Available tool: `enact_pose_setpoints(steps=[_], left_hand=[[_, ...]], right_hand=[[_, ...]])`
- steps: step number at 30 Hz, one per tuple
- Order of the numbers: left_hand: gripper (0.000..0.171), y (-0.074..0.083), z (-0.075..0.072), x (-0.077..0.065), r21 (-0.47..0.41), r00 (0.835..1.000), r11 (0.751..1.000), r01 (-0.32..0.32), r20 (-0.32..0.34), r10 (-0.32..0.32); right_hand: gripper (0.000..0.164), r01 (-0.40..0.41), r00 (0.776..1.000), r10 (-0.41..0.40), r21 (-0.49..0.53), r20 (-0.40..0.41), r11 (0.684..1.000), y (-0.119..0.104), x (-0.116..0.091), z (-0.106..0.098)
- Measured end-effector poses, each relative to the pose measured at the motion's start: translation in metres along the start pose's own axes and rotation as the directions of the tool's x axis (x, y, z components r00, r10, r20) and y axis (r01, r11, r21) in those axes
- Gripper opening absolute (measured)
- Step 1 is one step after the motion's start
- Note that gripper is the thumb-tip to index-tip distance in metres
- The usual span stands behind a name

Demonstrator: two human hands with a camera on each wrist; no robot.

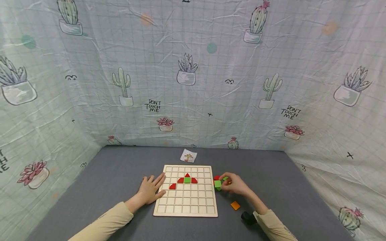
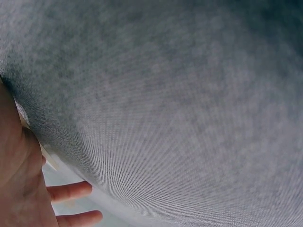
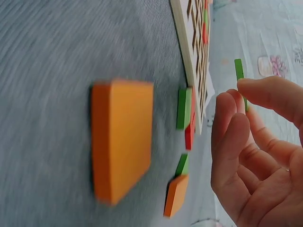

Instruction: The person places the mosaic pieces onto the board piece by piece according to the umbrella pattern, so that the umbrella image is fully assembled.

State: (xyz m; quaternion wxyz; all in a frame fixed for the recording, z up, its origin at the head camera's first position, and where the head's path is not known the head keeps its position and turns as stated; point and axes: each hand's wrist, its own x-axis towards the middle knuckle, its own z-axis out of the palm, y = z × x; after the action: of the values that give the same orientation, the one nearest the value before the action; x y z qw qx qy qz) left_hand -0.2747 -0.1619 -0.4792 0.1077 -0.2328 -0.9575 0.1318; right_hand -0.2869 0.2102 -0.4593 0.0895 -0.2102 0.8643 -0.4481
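A wooden grid board (image 1: 187, 201) lies on the grey table. My left hand (image 1: 148, 189) touches its left edge with fingers spread. Beyond the right edge, my right hand (image 1: 236, 184) pinches a green square tile (image 3: 239, 71) between thumb and fingers, edge-on in the right wrist view. On the board, a red triangle (image 1: 187, 175) sits above a green square (image 1: 187, 180). A red quarter-circle flanks that square on either side, and another red quarter-circle (image 1: 173, 186) lies lower left. The left wrist view shows mostly table cloth and part of the left hand (image 2: 26, 189).
Loose red, green and orange pieces lie under and around the right hand, partly hidden. Nearer stands a separate orange square tile (image 1: 235, 205). Behind the board is a small picture card (image 1: 188, 156). A black device (image 1: 248, 218) is at the right wrist. A cactus-print curtain encloses the table.
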Motion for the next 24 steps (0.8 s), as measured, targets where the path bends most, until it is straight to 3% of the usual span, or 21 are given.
enact_pose_setpoints(steps=[13,20,24], left_hand=[[0.06,-0.001,0.004,0.001,0.04,0.999,0.999,-0.015,-0.048,0.017],[0.064,-0.006,0.03,0.005,0.041,0.992,0.999,-0.024,-0.122,0.028],[0.062,-0.005,0.025,0.004,0.025,0.994,1.0,-0.015,-0.108,0.018]], right_hand=[[0.028,0.033,0.999,-0.032,0.005,-0.014,0.999,-0.022,0.014,0.026],[0.026,0.044,0.999,-0.044,-0.001,0.016,0.999,-0.029,0.025,0.039],[0.024,0.027,0.999,-0.026,-0.01,0.028,1.0,-0.034,0.031,0.046]])
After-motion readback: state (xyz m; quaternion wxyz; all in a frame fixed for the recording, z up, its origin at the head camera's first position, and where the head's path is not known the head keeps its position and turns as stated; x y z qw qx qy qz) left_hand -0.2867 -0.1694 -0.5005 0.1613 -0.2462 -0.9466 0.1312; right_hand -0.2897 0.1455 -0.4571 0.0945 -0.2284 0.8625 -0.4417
